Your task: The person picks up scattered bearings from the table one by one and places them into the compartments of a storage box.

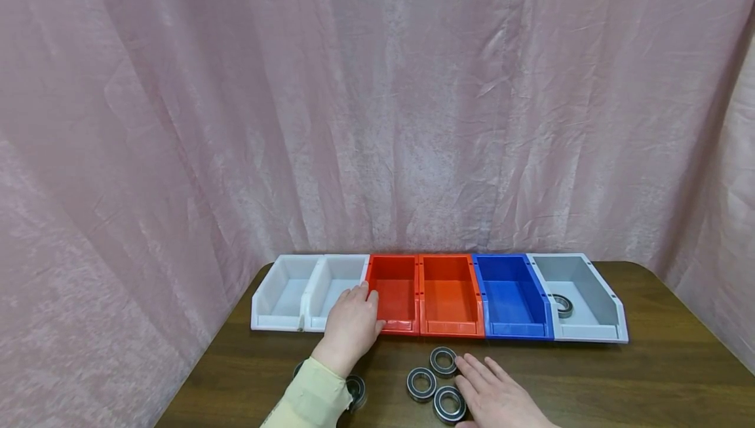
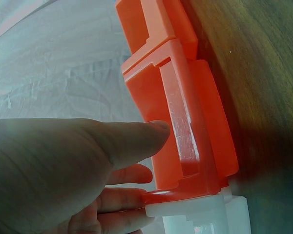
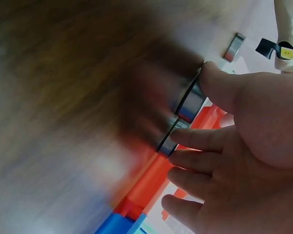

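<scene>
My left hand [image 1: 350,323] reaches over the front of the second white bin [image 1: 312,323] and the darker red bin [image 1: 398,328]. In the left wrist view its thumb is at the red bin's front opening, the other fingers further back; no held object shows. My right hand [image 1: 498,392] lies low over the table with fingers extended, beside three ring-shaped ball bearings: an upper one [image 1: 443,362], a left one [image 1: 421,385] and a lower one [image 1: 449,405]. In the right wrist view the thumb and forefinger appear close to bearing edges [image 3: 191,103]; contact is unclear.
A row of bins runs along the table's back: a white bin [image 1: 286,322], orange-red bin [image 1: 451,330], blue bin [image 1: 519,331] and grey bin [image 1: 590,333]. One bearing [image 1: 564,306] lies inside the grey bin. Another bearing [image 1: 356,390] is partly hidden by the left sleeve [image 1: 312,398].
</scene>
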Available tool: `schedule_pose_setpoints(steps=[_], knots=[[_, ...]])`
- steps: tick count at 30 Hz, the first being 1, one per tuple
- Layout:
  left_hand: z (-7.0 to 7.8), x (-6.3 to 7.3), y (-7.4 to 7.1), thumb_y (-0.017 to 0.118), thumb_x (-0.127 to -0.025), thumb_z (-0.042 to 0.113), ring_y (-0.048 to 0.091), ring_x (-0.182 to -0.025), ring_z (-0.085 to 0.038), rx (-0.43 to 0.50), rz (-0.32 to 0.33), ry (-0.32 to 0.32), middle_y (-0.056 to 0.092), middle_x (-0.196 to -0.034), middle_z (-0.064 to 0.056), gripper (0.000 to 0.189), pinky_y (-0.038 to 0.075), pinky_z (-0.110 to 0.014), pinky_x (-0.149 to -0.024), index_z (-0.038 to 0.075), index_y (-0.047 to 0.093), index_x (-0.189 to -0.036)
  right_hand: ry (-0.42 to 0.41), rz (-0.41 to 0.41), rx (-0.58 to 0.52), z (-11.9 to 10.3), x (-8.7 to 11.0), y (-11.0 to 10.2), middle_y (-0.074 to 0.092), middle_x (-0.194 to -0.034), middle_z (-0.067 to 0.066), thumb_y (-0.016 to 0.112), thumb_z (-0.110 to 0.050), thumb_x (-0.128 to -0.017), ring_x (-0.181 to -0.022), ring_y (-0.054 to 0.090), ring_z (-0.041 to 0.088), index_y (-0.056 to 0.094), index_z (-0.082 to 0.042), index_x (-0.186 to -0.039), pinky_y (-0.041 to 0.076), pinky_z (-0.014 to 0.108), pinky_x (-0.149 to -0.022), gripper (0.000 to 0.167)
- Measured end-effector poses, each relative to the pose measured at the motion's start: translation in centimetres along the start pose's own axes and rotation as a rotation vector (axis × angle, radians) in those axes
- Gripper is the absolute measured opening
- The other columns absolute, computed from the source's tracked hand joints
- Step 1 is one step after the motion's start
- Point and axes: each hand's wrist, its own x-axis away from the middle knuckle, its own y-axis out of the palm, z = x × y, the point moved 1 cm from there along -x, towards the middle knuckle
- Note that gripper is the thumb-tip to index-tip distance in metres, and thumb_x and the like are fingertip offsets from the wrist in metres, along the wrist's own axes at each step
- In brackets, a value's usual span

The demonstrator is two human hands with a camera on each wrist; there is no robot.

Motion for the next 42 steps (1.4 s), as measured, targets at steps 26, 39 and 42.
schedule_pose_setpoints(steps=[26, 39, 42], knots=[[-0.1, 0.0, 0.2, 0.096, -0.085, 0.039, 0.07, -0.125, -0.037, 0.0, 0.004, 0.004, 0.072, -0.138, -0.023, 0.065, 0.055, -0.051, -0.112, -0.001, 0.075, -0.133, -0.096, 0.042, 0.036, -0.1, -0.7, 0.9, 0.055, -0.163, 0.018, 0.06, -0.068, -0.105, -0.152, 0.05, 0.039, 0.068, -0.004, -0.141, 0.046, 0.056, -0.122, 0.074], [0.0, 0.1, 0.0, 0.096, -0.085, 0.039, 0.069, -0.126, -0.037, 0.009, -0.008, 0.0, 0.071, -0.139, -0.023, 0.068, 0.055, -0.052, -0.113, -0.001, 0.074, -0.135, -0.117, 0.08, 0.037, 0.0, -1.0, 1.3, 0.056, -0.162, 0.019, 0.046, -0.078, -0.105, -0.15, 0.052, 0.04, 0.069, -0.004, -0.138, 0.046, 0.056, -0.121, 0.084], [0.0, 0.1, 0.1, 0.096, -0.085, 0.038, 0.069, -0.125, -0.037, 0.012, -0.006, 0.001, 0.071, -0.139, -0.023, 0.067, 0.055, -0.052, -0.113, -0.001, 0.074, -0.135, -0.116, 0.09, 0.037, -0.1, -1.0, 1.3, 0.057, -0.16, 0.02, 0.05, -0.076, -0.105, -0.15, 0.052, 0.04, 0.07, -0.003, -0.135, 0.047, 0.056, -0.121, 0.081]])
